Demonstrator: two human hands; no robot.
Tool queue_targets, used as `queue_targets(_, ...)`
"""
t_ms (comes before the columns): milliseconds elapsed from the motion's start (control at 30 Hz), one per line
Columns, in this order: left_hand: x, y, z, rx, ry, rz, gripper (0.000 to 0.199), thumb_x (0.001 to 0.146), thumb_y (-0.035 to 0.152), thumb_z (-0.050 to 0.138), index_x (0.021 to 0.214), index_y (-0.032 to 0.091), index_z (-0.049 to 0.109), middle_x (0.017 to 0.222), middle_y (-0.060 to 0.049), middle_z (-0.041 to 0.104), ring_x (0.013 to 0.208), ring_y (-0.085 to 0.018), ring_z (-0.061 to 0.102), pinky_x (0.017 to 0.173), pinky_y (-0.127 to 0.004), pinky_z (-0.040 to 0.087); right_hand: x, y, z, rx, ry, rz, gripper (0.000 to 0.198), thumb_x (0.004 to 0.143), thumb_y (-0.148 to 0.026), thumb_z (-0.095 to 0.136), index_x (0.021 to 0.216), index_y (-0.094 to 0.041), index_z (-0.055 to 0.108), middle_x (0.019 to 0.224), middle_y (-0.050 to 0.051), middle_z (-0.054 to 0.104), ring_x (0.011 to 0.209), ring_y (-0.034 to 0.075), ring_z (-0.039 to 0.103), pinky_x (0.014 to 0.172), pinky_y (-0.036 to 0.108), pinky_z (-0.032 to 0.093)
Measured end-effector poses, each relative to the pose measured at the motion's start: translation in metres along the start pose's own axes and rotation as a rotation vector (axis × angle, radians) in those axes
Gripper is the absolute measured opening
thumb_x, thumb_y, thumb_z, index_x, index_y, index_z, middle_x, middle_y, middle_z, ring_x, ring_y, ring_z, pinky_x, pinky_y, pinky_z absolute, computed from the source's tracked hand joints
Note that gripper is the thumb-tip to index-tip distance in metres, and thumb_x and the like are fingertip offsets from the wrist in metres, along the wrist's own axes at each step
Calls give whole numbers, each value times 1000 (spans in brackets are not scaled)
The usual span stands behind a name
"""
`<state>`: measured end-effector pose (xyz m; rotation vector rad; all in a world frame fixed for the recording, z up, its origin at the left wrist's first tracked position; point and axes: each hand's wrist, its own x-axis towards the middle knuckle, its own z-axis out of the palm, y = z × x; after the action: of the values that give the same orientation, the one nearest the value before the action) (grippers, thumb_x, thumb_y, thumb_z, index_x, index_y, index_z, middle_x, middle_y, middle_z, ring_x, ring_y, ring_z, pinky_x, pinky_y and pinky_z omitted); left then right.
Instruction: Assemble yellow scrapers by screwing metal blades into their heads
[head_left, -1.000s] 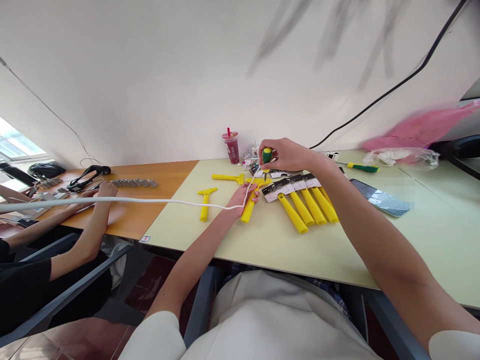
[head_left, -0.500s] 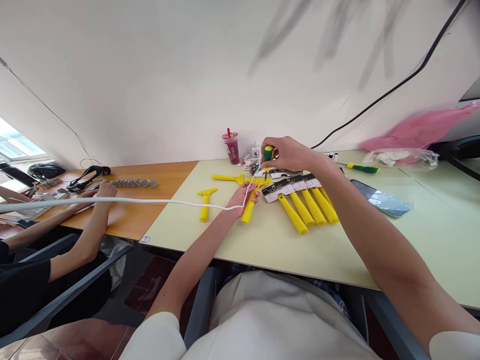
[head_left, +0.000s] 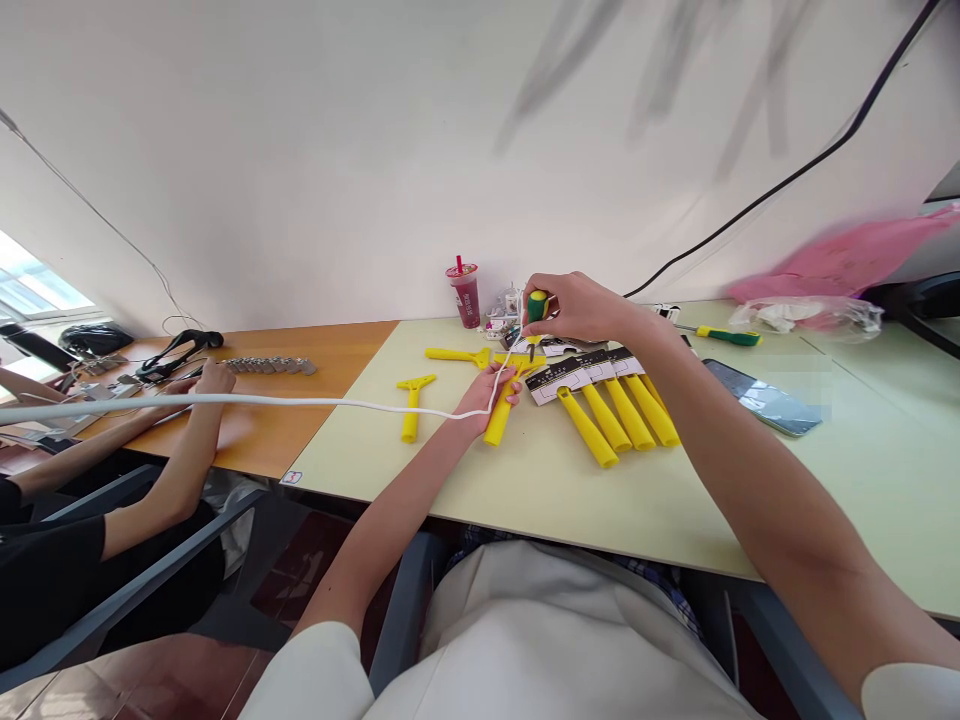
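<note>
My left hand [head_left: 484,400] is closed around a yellow plastic scraper [head_left: 498,424], its wide head pointing away from me. Above that head, my right hand [head_left: 574,308] grips the green and yellow handle of a screwdriver [head_left: 537,306] held upright. The screwdriver's shaft points down at the scraper head; whether its tip touches a screw is too small to tell. Left of my hands lie two more yellow scrapers, one upright in view [head_left: 410,410] and one sideways [head_left: 456,355]. To the right, several yellow scrapers [head_left: 589,428] with black and white cards on their heads lie in a row.
A lidded cup with a red straw [head_left: 466,295] stands by the wall. At right lie a phone [head_left: 765,398], another screwdriver [head_left: 729,336] and a pink bag [head_left: 840,255]. A white cable [head_left: 315,402] crosses my left wrist. A co-worker's hand [head_left: 216,378] is at the orange table.
The view has shifted very slightly. Both hands keep their grips and positions, with the screwdriver still upright over the scraper head.
</note>
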<state>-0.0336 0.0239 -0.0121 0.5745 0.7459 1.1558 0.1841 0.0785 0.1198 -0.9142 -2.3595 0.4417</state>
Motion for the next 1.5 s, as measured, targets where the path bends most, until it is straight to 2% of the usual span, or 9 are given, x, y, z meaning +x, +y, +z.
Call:
queue_targets(167, 0, -1, 0, 0, -3, 1, 42, 88, 4, 86, 102, 21, 51, 100, -2, 67, 65, -8, 61, 51, -17, 39, -1, -1, 0, 1, 16, 3, 32, 85, -45, 89, 98, -28, 65, 96, 2, 82, 86, 26, 75, 78, 38, 54)
queue_targets(367, -1, -1, 0, 14, -1, 3, 44, 85, 4, 90, 102, 21, 52, 100, -2, 66, 66, -8, 62, 51, -17, 40, -1, -2, -1, 0, 19, -14, 30, 85, -46, 87, 96, -29, 64, 96, 2, 83, 87, 27, 75, 80, 40, 55)
queue_targets(567, 0, -2, 0, 26, -8, 8, 47, 82, 5, 92, 100, 21, 52, 99, -1, 65, 66, -7, 62, 51, -17, 39, 0, 5, -1, -7, 41, 11, 38, 84, -53, 91, 97, -28, 65, 97, 4, 83, 92, 29, 76, 83, 41, 56)
queue_targets(667, 0, -3, 0, 21, 1, 13, 47, 82, 5, 92, 100, 21, 51, 97, 0, 65, 66, -8, 63, 50, -17, 39, 0, 9, -1, -11, 61, 22, 34, 85, -50, 89, 96, -28, 65, 98, 5, 83, 93, 30, 75, 82, 41, 56)
queue_targets(800, 0, -4, 1, 18, 4, 14, 45, 82, 6, 90, 101, 21, 52, 97, 0, 66, 65, -8, 63, 50, -18, 40, 1, 13, -1, 0, 103, 34, 33, 83, -47, 90, 96, -27, 67, 95, 5, 82, 90, 31, 75, 80, 41, 55)
queue_targets(1000, 0, -4, 2, -14, 28, 22, 51, 78, 6, 94, 98, 22, 50, 96, 2, 66, 64, -7, 62, 50, -18, 39, 0, 19, -3, 34, 142, 72, 42, 80, -54, 94, 99, -26, 69, 86, 4, 79, 84, 31, 77, 77, 41, 53)
queue_targets(1167, 0, -4, 1, -23, 22, 24, 53, 78, 6, 95, 98, 23, 49, 96, 2, 66, 64, -7, 62, 51, -18, 38, 0, 21, -4, 71, 131, 107, 48, 80, -59, 96, 101, -26, 68, 87, 4, 80, 74, 29, 78, 74, 41, 54)
queue_targets(1500, 0, -2, -2, -14, -33, 17, 55, 78, 6, 96, 101, 23, 48, 100, 1, 66, 67, -8, 63, 52, -18, 38, 1, 25, -4, 45, 170, 142, 53, 78, -63, 98, 101, -26, 68, 94, 7, 81, 78, 31, 80, 74, 42, 56)
